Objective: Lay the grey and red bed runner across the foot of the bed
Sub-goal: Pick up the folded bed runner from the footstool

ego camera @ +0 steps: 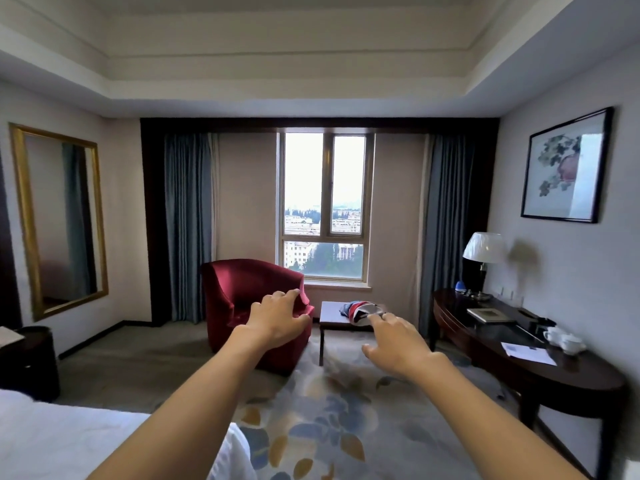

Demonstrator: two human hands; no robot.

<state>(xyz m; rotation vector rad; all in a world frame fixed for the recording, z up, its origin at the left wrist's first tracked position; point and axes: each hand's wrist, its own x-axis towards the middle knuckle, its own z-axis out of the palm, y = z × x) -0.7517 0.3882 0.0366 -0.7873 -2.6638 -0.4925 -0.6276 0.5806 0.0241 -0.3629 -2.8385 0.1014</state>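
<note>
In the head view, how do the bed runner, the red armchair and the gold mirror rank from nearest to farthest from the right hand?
1. bed runner, on the small table just beyond the right hand.
2. red armchair, further left.
3. gold mirror, on the left wall.

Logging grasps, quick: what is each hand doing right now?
Left hand: open, holding nothing.
Right hand: open, holding nothing; folded grey and red bed runner ungrasped.

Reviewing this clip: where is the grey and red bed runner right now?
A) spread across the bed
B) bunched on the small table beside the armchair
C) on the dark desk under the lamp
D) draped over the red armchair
B: the bed runner lies bunched on the small table below the window, just right of the red armchair.
</note>
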